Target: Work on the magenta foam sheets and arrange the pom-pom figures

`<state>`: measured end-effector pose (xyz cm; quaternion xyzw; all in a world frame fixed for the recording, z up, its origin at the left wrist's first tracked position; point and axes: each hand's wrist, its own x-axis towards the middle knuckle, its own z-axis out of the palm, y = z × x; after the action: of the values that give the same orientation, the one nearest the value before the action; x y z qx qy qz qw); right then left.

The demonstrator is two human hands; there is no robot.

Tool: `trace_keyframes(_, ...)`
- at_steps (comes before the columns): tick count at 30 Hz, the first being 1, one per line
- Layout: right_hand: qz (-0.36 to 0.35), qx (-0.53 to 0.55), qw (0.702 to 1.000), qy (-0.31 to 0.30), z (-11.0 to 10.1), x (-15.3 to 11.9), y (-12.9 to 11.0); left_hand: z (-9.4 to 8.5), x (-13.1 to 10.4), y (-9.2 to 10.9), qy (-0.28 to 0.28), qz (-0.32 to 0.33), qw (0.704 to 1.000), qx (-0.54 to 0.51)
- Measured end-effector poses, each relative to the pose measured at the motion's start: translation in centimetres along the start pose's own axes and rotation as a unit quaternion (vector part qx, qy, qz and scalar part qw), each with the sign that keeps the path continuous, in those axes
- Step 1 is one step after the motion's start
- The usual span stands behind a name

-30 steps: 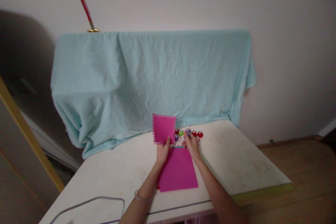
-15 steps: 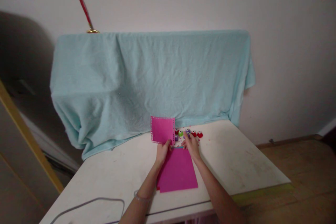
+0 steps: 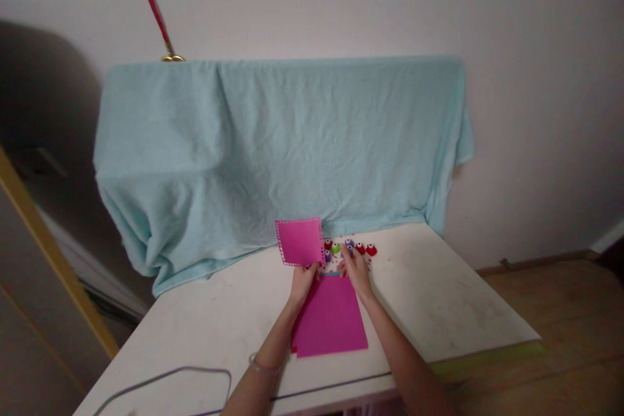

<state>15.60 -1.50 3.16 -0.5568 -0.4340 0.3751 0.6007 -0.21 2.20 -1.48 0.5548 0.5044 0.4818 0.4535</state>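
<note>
My left hand (image 3: 303, 281) is closed on the lower right corner of a pink square sheet (image 3: 299, 242), which is raised off the table and has small cut-outs along its edges. My right hand (image 3: 357, 271) is to the right, over the far edge of a larger magenta sheet (image 3: 332, 320); its index finger is extended and its fingers are apart, with nothing visible in them. Just beyond the hands are several small shapes with eye-like spots, among them a green one (image 3: 336, 247) and a red one (image 3: 371, 249). Tiny pink bits lie around them.
The white table (image 3: 429, 286) carries a grey cable (image 3: 195, 368) at the near left. A light blue cloth (image 3: 316, 136) covers a box-like form at the back. A red item (image 3: 155, 13) with gold rings leans against the wall.
The pink square sheet has shifted slightly left and tilted in my left hand. My right hand has hardly moved.
</note>
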Motion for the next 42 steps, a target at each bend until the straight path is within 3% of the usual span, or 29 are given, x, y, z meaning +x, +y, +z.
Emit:
trace_keyframes(6, 0.021, 0.041, 0.999, 0.005, 0.2, 0.9, 1.6, -0.1, 0.0, -0.1, -0.004, 0.002, 1.000, 0.018)
trace_keyframes(10, 0.062, 0.130, 0.989, -0.030, 0.2, 1.7, 2.0, 0.0, 0.0, -0.3, -0.010, 0.003, 1.000, 0.012)
trace_keyframes(21, 0.121, 0.365, 0.908, -0.165, 0.5, 1.8, 1.9, 0.2, -0.6, -0.4, -0.041, -0.015, 0.997, 0.064)
trace_keyframes(36, 0.117, 0.442, 0.885, -0.092, -0.7, 2.4, 2.3, 0.2, -0.5, 1.1, -0.063, 0.022, 0.997, -0.035)
trace_keyframes(42, 0.140, 0.380, 0.911, -0.081, -0.7, 2.5, 2.5, 0.1, -0.7, 1.4, -0.068, 0.003, 0.997, -0.035)
